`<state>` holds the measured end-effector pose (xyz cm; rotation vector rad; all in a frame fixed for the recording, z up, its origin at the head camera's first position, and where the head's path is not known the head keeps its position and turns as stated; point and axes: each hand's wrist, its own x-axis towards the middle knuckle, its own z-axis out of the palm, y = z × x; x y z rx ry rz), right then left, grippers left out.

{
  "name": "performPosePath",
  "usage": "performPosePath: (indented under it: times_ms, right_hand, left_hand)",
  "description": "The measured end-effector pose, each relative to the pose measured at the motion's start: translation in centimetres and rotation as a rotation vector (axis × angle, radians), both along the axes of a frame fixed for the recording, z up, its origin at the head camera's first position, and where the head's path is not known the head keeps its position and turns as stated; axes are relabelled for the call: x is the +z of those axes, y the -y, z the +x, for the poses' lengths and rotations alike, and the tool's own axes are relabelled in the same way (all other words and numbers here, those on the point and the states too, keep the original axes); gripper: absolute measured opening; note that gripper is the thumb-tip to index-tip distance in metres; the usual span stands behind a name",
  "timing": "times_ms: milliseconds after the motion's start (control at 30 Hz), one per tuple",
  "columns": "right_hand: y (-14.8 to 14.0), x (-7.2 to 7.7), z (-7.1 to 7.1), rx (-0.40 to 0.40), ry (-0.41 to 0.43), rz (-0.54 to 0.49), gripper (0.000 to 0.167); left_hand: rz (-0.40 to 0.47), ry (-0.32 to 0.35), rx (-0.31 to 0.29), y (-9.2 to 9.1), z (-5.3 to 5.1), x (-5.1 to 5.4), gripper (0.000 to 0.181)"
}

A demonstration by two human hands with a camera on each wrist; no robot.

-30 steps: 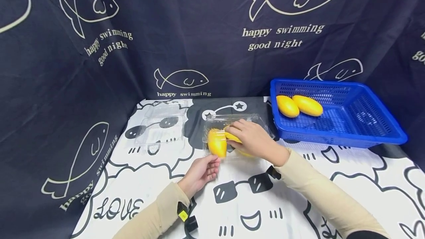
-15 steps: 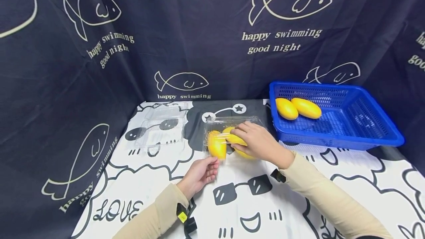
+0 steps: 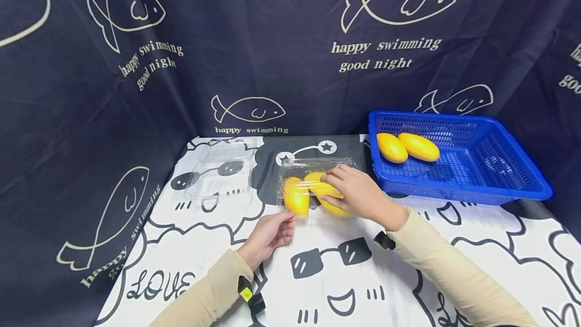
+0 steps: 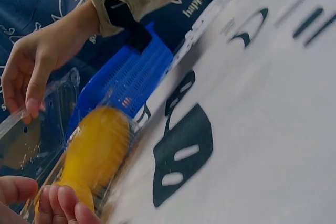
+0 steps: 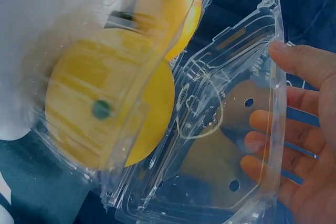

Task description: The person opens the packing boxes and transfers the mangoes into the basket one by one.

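A clear plastic clamshell box (image 3: 317,164) stands mid-table with two yellow mangoes in its base, a left mango (image 3: 296,202) and a right mango (image 3: 335,207). Its lid (image 5: 210,174) is raised at an angle. My right hand (image 3: 363,197) grips the lid's edge, thumb on one side and fingertips behind the clear plastic in the right wrist view. At the box's front left corner, my left hand (image 3: 269,236) pinches the rim between thumb and fingers, close to the left mango. The right hand covers part of the lid.
A blue perforated basket (image 3: 467,193) at the back right holds two more mangoes (image 3: 418,147). Another clear plastic box (image 3: 220,178) lies open at the left. A dark fabric curtain (image 3: 299,64) stands behind the patterned white tablecloth (image 3: 204,246).
My right hand has shifted right and slightly towards me, uncovering more of the right mango. My left hand has slid slightly left, staying by the front left corner.
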<state>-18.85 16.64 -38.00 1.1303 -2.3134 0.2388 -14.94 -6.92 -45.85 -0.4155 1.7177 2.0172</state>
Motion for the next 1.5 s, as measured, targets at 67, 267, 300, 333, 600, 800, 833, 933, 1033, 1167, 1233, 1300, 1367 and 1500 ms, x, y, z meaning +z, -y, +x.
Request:
performPosePath:
  times_ms: [67, 267, 300, 333, 600, 800, 833, 933, 1033, 1167, 1233, 1300, 1367, 1500]
  right_hand:
    - [-0.2, 0.0, 0.1, -0.004, 0.003, 0.001, 0.038]
    - [-0.7, 0.3, 0.2, -0.027, 0.02, 0.009, 0.037]
    - [-0.8, 0.3, 0.2, -0.032, 0.024, 0.011, 0.037]
    - [-0.8, 0.3, 0.2, -0.036, 0.029, 0.011, 0.037]
    - [-1.5, 0.6, 0.3, -0.066, 0.049, 0.0, 0.038]
    - [-2.2, 0.8, 0.2, -0.093, 0.077, -0.035, 0.038]
    - [-2.4, 0.9, 0.2, -0.099, 0.088, -0.042, 0.038]
    - [-2.9, 0.9, 0.1, -0.117, 0.123, -0.068, 0.038]
    - [-3.4, 0.8, -0.1, -0.13, 0.149, -0.103, 0.038]
    - [-4.1, 0.4, -0.4, -0.135, 0.172, -0.162, 0.037]
    - [-4.4, 0.2, -0.5, -0.131, 0.178, -0.189, 0.037]
    - [-4.7, 0.0, -0.6, -0.132, 0.184, -0.205, 0.037]
    - [-4.9, -0.1, -0.6, -0.143, 0.188, -0.214, 0.038]
    - [-5.4, -0.2, -0.6, -0.176, 0.203, -0.224, 0.041]
  left_hand:
    - [-0.018, -0.003, 0.006, 0.3, -0.1, 0.0, 0.026]
    - [-0.044, -0.018, 0.051, 1.0, -0.6, 0.1, 0.026]
    - [-0.047, -0.022, 0.064, 1.1, -0.6, 0.2, 0.026]
    - [-0.049, -0.027, 0.076, 1.1, -0.7, 0.3, 0.026]
    - [-0.059, -0.086, 0.149, 1.6, -1.7, 0.8, 0.037]
    - [-0.077, -0.101, 0.16, 1.9, -2.7, 1.4, 0.039]
    - [-0.075, -0.104, 0.162, 1.9, -2.9, 1.5, 0.039]
    - [-0.064, -0.112, 0.16, 2.0, -3.4, 1.6, 0.04]
    - [-0.041, -0.115, 0.157, 2.0, -3.9, 1.4, 0.041]
    - [-0.025, -0.144, 0.158, 1.8, -4.5, 1.1, 0.039]
    - [-0.037, -0.157, 0.163, 1.7, -4.7, 1.0, 0.038]
    - [-0.045, -0.162, 0.167, 1.7, -5.0, 0.8, 0.038]
    - [-0.061, -0.162, 0.166, 1.6, -5.2, 0.8, 0.038]
    - [-0.059, -0.161, 0.169, 1.6, -5.7, 0.6, 0.036]
